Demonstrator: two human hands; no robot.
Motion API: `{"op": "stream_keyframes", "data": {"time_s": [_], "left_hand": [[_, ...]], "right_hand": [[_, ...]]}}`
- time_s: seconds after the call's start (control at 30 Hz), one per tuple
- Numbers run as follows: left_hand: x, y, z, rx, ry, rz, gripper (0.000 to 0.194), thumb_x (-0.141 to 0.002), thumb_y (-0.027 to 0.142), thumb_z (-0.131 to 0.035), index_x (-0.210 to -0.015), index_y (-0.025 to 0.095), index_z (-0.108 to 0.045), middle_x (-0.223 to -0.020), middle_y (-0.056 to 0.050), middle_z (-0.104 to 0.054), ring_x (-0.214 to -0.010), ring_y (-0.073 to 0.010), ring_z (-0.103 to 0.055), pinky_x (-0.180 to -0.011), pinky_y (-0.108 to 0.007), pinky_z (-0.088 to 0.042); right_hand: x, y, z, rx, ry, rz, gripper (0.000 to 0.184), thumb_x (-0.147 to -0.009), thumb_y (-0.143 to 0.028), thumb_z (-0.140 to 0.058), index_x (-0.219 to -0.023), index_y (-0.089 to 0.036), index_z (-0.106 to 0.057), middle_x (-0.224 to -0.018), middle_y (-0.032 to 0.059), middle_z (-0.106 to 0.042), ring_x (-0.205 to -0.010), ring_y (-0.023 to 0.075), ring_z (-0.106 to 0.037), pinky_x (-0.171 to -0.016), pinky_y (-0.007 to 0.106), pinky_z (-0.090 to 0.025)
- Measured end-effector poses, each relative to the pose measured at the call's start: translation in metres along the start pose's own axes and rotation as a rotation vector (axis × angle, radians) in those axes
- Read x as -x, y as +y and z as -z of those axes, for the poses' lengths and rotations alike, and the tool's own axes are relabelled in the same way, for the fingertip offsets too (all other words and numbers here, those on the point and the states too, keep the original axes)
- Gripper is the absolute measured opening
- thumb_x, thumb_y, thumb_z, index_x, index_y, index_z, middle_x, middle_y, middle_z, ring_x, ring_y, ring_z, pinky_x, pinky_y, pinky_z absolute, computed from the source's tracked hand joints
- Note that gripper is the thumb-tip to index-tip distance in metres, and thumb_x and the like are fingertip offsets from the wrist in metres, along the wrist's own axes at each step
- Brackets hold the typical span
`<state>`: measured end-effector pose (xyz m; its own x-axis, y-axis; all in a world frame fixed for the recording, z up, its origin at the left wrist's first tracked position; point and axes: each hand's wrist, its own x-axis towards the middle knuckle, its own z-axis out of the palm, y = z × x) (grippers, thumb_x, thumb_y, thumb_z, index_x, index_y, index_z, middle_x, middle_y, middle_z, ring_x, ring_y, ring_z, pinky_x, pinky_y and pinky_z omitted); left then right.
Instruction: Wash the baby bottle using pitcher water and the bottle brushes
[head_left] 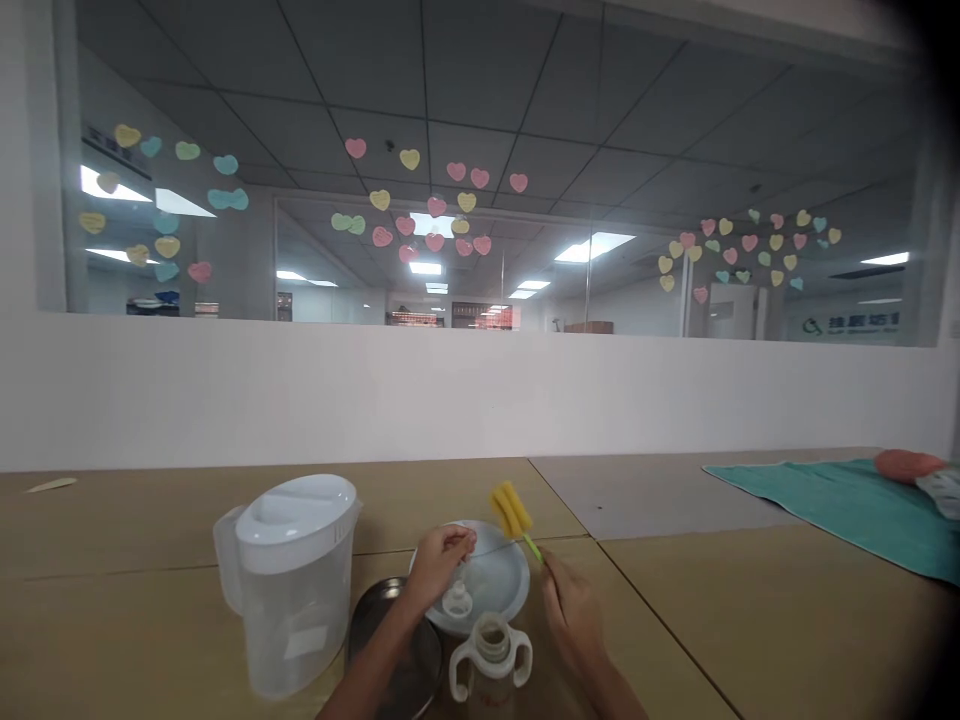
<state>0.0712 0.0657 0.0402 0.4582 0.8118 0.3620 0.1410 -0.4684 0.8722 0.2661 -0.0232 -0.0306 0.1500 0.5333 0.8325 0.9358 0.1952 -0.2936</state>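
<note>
My right hand [571, 607] grips the green handle of a bottle brush with a yellow sponge head [511, 508], which points up and left over a white plate [504, 580]. My left hand [439, 560] is above the plate with its fingers pinched on a small clear piece, too small to identify. A white bottle cap ring [457, 601] lies on the plate. An open baby bottle with two side handles [491, 660] stands at the near edge, between my forearms.
A white lidded pitcher [289, 580] stands to the left, a metal bowl [390, 645] beside it under my left forearm. A teal cloth [847, 505] with an orange item [906, 464] lies far right. A white wall with a window runs behind the table.
</note>
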Motion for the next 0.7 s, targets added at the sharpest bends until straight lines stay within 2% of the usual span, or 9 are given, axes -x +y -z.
{"op": "stream_keyframes", "data": {"time_s": [0.07, 0.13, 0.23, 0.33, 0.47, 0.63, 0.7], "left_hand": [[0.001, 0.007, 0.003, -0.032, 0.004, -0.038, 0.043, -0.073, 0.052, -0.05, -0.067, 0.011, -0.063, -0.06, -0.002, -0.059, -0.058, -0.0125, -0.051, -0.057, -0.023, -0.037], [0.003, 0.016, 0.007, -0.087, 0.017, -0.073, 0.042, -0.075, 0.05, -0.047, -0.064, 0.012, -0.062, -0.06, -0.002, -0.059, -0.059, -0.0125, -0.051, -0.057, -0.022, -0.036], [0.006, 0.026, 0.014, -0.165, 0.051, -0.087, 0.043, -0.077, 0.049, -0.045, -0.064, 0.012, -0.062, -0.059, -0.002, -0.059, -0.058, -0.0126, -0.051, -0.056, -0.022, -0.035], [0.007, 0.028, 0.018, -0.186, 0.04, -0.076, 0.044, -0.077, 0.049, -0.044, -0.068, 0.011, -0.064, -0.062, -0.003, -0.061, -0.059, -0.013, -0.052, -0.057, -0.023, -0.038], [0.005, 0.028, 0.02, -0.019, 0.001, -0.003, 0.044, -0.073, 0.051, -0.048, -0.075, 0.01, -0.064, -0.073, -0.007, -0.065, -0.062, -0.0136, -0.057, -0.06, -0.025, -0.044], [0.008, 0.04, 0.021, 0.138, 0.091, 0.028, 0.046, -0.067, 0.054, -0.057, -0.078, 0.009, -0.064, -0.083, -0.009, -0.065, -0.061, -0.0128, -0.058, -0.051, -0.023, -0.047], [0.01, 0.046, 0.022, 0.165, 0.104, 0.035, 0.045, -0.067, 0.052, -0.06, -0.082, 0.009, -0.064, -0.088, -0.01, -0.065, -0.064, -0.0126, -0.059, -0.05, -0.022, -0.048]], "right_hand": [[-0.008, -0.006, -0.001, 0.015, 0.022, 0.138, 0.037, -0.09, -0.026, -0.028, -0.108, -0.015, -0.059, -0.084, 0.0079, -0.066, -0.075, 0.0175, -0.062, -0.062, 0.025, -0.046], [-0.016, -0.01, -0.002, 0.071, 0.049, 0.196, 0.036, -0.09, -0.024, -0.03, -0.11, -0.017, -0.059, -0.079, 0.0063, -0.064, -0.07, 0.0167, -0.06, -0.059, 0.025, -0.044], [-0.023, -0.012, -0.002, 0.161, 0.136, 0.167, 0.036, -0.09, -0.024, -0.032, -0.113, -0.017, -0.059, -0.069, 0.004, -0.06, -0.06, 0.015, -0.056, -0.052, 0.023, -0.039], [-0.02, -0.011, -0.003, 0.138, 0.174, 0.145, 0.037, -0.091, -0.024, -0.032, -0.116, -0.016, -0.058, -0.071, 0.0038, -0.06, -0.058, 0.0125, -0.055, -0.052, 0.022, -0.037], [-0.012, -0.01, -0.003, 0.112, 0.171, 0.236, 0.035, -0.09, -0.022, -0.033, -0.114, -0.018, -0.06, -0.08, 0.0043, -0.062, -0.061, 0.0101, -0.056, -0.056, 0.02, -0.037], [-0.008, -0.008, -0.002, 0.128, 0.26, 0.085, 0.033, -0.089, -0.022, -0.036, -0.108, -0.018, -0.063, -0.077, 0.0039, -0.063, -0.059, 0.0101, -0.054, -0.055, 0.02, -0.036], [-0.006, -0.01, -0.001, 0.069, 0.24, 0.116, 0.033, -0.088, -0.021, -0.037, -0.106, -0.017, -0.064, -0.075, 0.0042, -0.063, -0.061, 0.0103, -0.055, -0.057, 0.02, -0.037]]}}
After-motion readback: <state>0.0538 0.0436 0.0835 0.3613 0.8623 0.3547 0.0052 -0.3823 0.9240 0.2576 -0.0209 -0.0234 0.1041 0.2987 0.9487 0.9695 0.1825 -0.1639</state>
